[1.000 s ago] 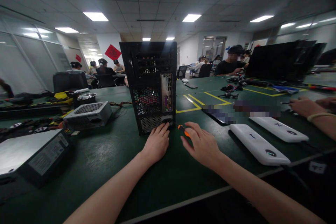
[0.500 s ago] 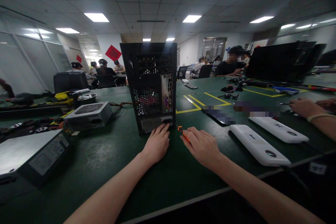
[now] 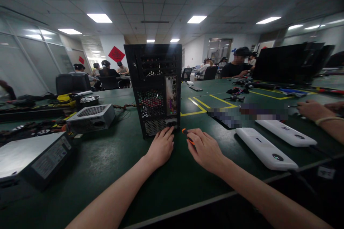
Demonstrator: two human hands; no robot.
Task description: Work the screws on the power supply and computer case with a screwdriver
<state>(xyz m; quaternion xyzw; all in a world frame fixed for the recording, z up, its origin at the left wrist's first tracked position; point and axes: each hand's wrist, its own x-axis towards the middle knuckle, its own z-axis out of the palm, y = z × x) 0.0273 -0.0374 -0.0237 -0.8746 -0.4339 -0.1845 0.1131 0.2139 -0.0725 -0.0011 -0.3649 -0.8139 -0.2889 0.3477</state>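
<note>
A black computer case (image 3: 150, 82) stands upright on the green table, its back panel facing me. Low on that panel is a perforated power supply (image 3: 156, 126). My left hand (image 3: 161, 145) rests with outstretched fingers, their tips touching the power supply beside its socket. To the right of the case's lower corner, my right hand (image 3: 206, 150) is closed around the orange and black handle of a screwdriver (image 3: 185, 132). Its thin shaft points toward the case's lower right edge; I cannot tell whether the tip sits on a screw.
Two loose power supplies (image 3: 92, 118) lie at left near tangled cables. On the right are white power banks (image 3: 264, 148), a phone (image 3: 225, 120) and a dark monitor (image 3: 287, 62). Another person's hand (image 3: 311, 110) is at the right edge. Yellow tape (image 3: 193, 113) marks the table.
The screwdriver handle has turned a little in my right hand, showing more black. My left hand and the case hold their places.
</note>
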